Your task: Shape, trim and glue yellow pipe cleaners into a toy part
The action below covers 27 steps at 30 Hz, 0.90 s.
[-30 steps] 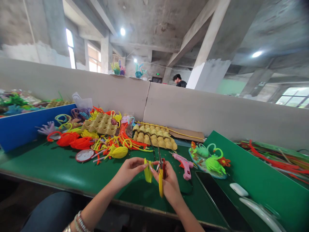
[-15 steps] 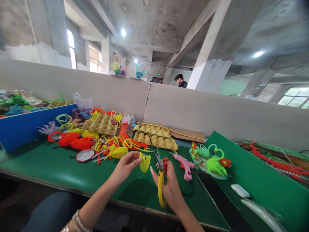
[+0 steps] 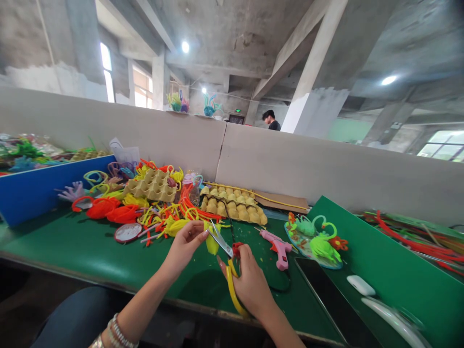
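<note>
My left hand (image 3: 188, 245) is closed, pinching a small yellow bundle of fuzzy pipe cleaners (image 3: 212, 243) between thumb and fingers above the green table. In my right hand (image 3: 249, 279) are scissors (image 3: 233, 289) with yellow handles and a red part near the pivot. Their metal blades point up and left, parted, and reach across the top of the yellow bundle close to my left fingertips. Whether the blades are biting into the bundle I cannot tell. Behind my left hand lies another yellow bundle (image 3: 176, 227), partly covered by it.
A pink glue gun (image 3: 278, 246) lies right of my hands, its cable curling below. Beyond are egg cartons (image 3: 232, 205) and heaped pipe cleaners (image 3: 159, 215). Green swan figures (image 3: 323, 249), a phone (image 3: 331, 295) and a white case (image 3: 360, 286) sit at right. A person (image 3: 271, 120) is behind the partition.
The scissors have moved left and tilted, so their blades now cross the yellow bundle's top. My left hand and the bundle have shifted slightly left.
</note>
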Motion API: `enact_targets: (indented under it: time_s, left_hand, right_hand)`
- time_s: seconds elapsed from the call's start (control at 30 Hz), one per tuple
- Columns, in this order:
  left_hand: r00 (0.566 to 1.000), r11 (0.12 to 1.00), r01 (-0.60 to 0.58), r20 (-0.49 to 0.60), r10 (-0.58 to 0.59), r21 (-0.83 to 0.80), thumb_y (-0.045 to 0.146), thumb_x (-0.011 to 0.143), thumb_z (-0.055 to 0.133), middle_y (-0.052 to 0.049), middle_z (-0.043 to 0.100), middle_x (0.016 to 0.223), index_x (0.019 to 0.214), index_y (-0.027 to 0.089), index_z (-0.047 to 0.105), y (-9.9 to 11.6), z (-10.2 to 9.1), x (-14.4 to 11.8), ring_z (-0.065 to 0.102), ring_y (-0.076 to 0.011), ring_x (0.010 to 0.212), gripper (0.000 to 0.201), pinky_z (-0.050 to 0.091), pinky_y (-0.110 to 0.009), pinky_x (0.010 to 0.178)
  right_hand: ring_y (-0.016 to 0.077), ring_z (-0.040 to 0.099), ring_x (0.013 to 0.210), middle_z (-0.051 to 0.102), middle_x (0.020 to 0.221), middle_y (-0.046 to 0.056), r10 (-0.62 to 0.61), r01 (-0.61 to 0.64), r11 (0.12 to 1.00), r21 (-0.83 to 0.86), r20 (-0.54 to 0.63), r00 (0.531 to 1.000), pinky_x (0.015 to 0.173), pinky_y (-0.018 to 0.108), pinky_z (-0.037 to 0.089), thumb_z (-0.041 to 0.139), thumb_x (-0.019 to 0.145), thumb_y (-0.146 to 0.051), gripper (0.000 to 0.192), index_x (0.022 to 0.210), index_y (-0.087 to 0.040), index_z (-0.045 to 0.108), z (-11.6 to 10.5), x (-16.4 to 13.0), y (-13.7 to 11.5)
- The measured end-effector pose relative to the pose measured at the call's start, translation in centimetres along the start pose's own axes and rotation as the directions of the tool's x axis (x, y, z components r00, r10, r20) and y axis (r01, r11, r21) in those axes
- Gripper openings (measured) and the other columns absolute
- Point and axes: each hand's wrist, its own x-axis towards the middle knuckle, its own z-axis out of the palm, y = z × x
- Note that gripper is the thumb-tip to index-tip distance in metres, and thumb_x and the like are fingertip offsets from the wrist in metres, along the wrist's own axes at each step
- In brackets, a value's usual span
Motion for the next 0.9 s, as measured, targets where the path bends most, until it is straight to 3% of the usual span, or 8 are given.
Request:
enact_targets:
  time_s: [0.3, 0.53, 0.73, 0.9]
  left_hand:
    - [0.997, 0.999, 0.05, -0.064, -0.05, -0.002, 0.039, 0.049, 0.08, -0.004, 0.072, 0.072, 0.071, 0.015, 0.065, -0.25, -0.12, 0.34, 0.066, -0.0169, 0.068, 0.035, 0.051, -0.027, 0.066]
    - [0.987, 0.995, 0.097, -0.129, -0.094, 0.023, 0.039, 0.046, 0.081, -0.001, 0.071, 0.07, 0.071, 0.015, 0.068, 0.17, -0.2, 0.11, 0.064, -0.0159, 0.062, 0.036, 0.051, -0.027, 0.063]
    - [0.978, 0.986, 0.168, -0.125, -0.169, -0.016, 0.036, 0.043, 0.083, 0.0, 0.07, 0.062, 0.07, 0.017, 0.072, 0.17, -0.04, 0.02, 0.061, -0.0144, 0.055, 0.035, 0.052, -0.028, 0.062]
    - [0.967, 0.973, 0.216, -0.12, -0.225, -0.083, 0.034, 0.043, 0.084, -0.001, 0.072, 0.066, 0.07, 0.019, 0.074, -0.14, 0.09, 0.04, 0.063, -0.0158, 0.061, 0.033, 0.053, -0.03, 0.066]
  right_hand:
    - [0.0195, 0.057, 0.071, 0.052, 0.078, 0.001, -0.016, 0.014, 0.99, -0.14, -0.015, 1.0, 0.056, 0.029, 0.042, 0.046, 0.081, -0.034, 0.013, 0.083, -0.023, 0.04, 0.29, 0.1, 0.43]
    - [0.021, 0.058, 0.076, 0.054, 0.082, 0.002, -0.006, 0.005, 0.987, -0.163, -0.005, 1.0, 0.055, 0.028, 0.04, 0.049, 0.08, -0.038, 0.018, 0.085, -0.023, 0.043, -0.33, 0.3, 0.56]
    - [0.0193, 0.059, 0.072, 0.055, 0.081, 0.002, -0.015, 0.016, 0.992, -0.123, 0.007, 1.0, 0.055, 0.028, 0.041, 0.047, 0.08, -0.034, 0.013, 0.085, -0.022, 0.042, -0.21, 0.22, 0.33]
    - [0.0199, 0.059, 0.073, 0.054, 0.081, 0.002, 0.0, 0.0, 0.988, -0.157, 0.0, 1.0, 0.055, 0.028, 0.041, 0.046, 0.081, -0.035, 0.014, 0.085, -0.022, 0.042, 0.09, 0.09, 0.15]
